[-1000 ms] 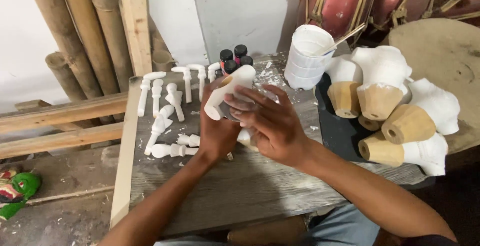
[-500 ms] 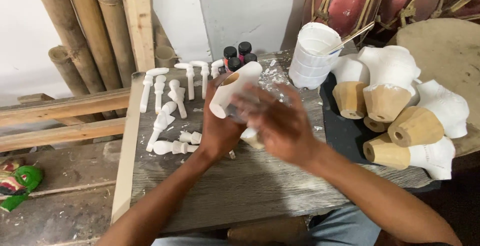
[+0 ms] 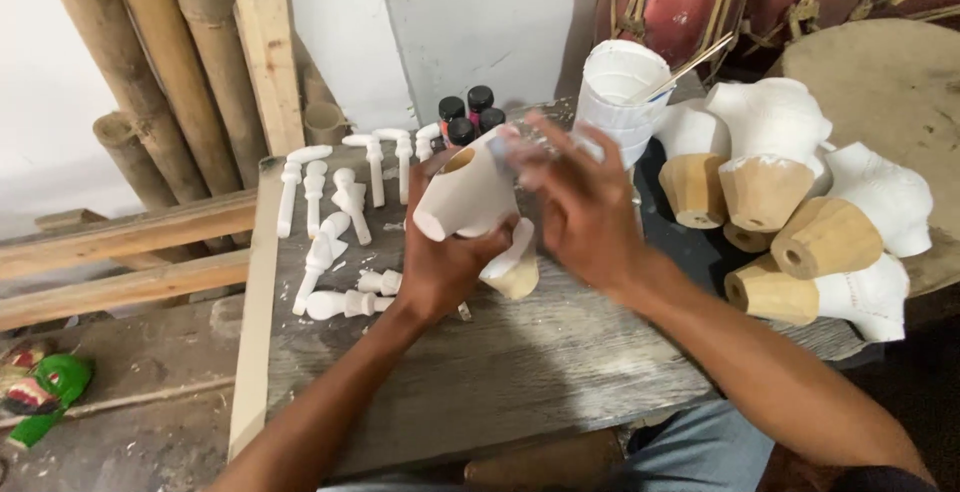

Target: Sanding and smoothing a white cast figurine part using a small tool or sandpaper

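Watching the head cam here. My left hand point(image 3: 440, 272) is wrapped round a white-painted carved wooden piece with a bare tan rim point(image 3: 468, 195), fingers closed on its lower end, and it's tilted up above the grey weathered wooden tabletop point(image 3: 520, 372). Compared with half a second back, the piece has come up higher and turned so its open end faces more toward the camera. My right hand point(image 3: 585, 207) has shifted too: it's now spread over the far side of the piece, fingers loosely fanned and motion-blurred. I can't tell if it's pinching anything small. Looks like the surface is being worked round rather than set down.

A second white and tan piece point(image 3: 512, 270) lies on the table just under the left hand. To the left are the small white turned wooden pegs point(image 3: 330, 222) in loose rows. Behind are dark little bottles with black caps point(image 3: 468, 115) and a white plastic tub with a stick in it point(image 3: 622, 92). On the right sits a heap of bigger white-topped wooden carvings point(image 3: 800, 202).
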